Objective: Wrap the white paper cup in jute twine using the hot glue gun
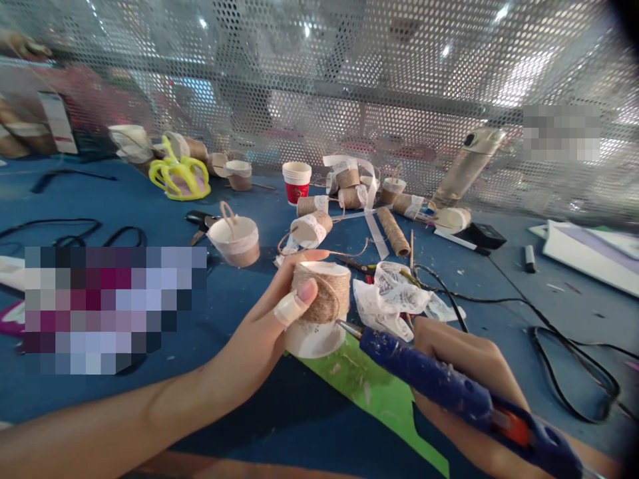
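My left hand (289, 299), with a bandage on its thumb, grips a white paper cup (314, 340) partly wrapped in brown twine (329, 293). The thumb presses on the twine. My right hand (464, 372) is closed round a blue hot glue gun (429, 372). The gun's metal nozzle points at the lower edge of the twine, touching it or very near it. Below the cup lies a green sheet (374, 399) with bits of dried glue. White lace (394, 299) is bunched beside the cup, behind my right hand.
A finished small basket (234, 239) stands at left. Behind are a red paper cup (296, 183), a twine roll (393, 231), several twine-wrapped cups and a yellow crown-shaped piece (180, 178). A tall bottle (466, 166) leans by the perforated metal screen (319, 86). Black cables (539, 319) run across the right side.
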`<state>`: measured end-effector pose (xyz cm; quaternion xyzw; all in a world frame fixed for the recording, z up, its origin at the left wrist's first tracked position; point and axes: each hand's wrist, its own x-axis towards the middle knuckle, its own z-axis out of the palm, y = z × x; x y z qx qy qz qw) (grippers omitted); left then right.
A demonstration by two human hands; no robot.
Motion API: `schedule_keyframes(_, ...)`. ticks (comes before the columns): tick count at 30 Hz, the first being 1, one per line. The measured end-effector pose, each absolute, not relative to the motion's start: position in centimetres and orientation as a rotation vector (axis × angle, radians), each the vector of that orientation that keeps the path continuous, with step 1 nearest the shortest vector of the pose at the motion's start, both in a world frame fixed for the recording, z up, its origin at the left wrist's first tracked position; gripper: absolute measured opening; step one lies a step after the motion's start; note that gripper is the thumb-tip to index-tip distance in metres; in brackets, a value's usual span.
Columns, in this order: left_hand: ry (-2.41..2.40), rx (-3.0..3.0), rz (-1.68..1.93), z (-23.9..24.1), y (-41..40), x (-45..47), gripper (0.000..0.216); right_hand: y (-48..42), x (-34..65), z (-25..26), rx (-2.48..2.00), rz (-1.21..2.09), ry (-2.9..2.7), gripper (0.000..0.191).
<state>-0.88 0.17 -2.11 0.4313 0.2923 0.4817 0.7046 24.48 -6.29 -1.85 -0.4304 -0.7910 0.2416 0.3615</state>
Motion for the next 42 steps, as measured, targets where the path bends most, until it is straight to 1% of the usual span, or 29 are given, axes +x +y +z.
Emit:
schedule_keyframes(3,0.649,0.978,1.050,-1.9,0.1,-0.9,0.035,-6.3,24.2,-1.9,-1.104,0.585,-2.062,0.025)
schedule_keyframes(7,0.644,0.971,1.033,-1.8,0.0,-0.8,0.040,-6.6,23.4,-1.9,-1.140,0.524,-1.965,0.023)
schedule_keyframes(14,0.653,0.959,1.072,-1.8,0.2,-1.0,0.037,-6.2,23.8,-1.8,-1.130,0.553,-2.011,0.028)
schedule_keyframes(18,0.694,0.956,1.094,-1.8,0.2,-1.0,0.038,-6.1,24.1,-1.9,-1.118,0.577,-2.031,0.027)
schedule_keyframes(23,0.682,0.936,1.069,-2.0,0.2,-0.8,0.041,-6.4,23.7,-2.0,-1.134,0.512,-2.010,0.027)
schedule_keyframes(30,0.659,0.865,1.097,-1.8,0.3,-0.6,0.034,-6.2,24.2,-1.7,-1.136,0.495,-2.054,0.027)
schedule_keyframes(36,0.667,0.903,1.069,-1.4,0.1,-0.6,0.034,-6.2,24.2,-1.8,-1.118,0.552,-2.046,0.029)
schedule_keyframes(42,0.654,0.874,1.060,-1.4,0.1,-0.5,0.032,-6.3,24.0,-1.8,-1.086,0.483,-2.077,0.029)
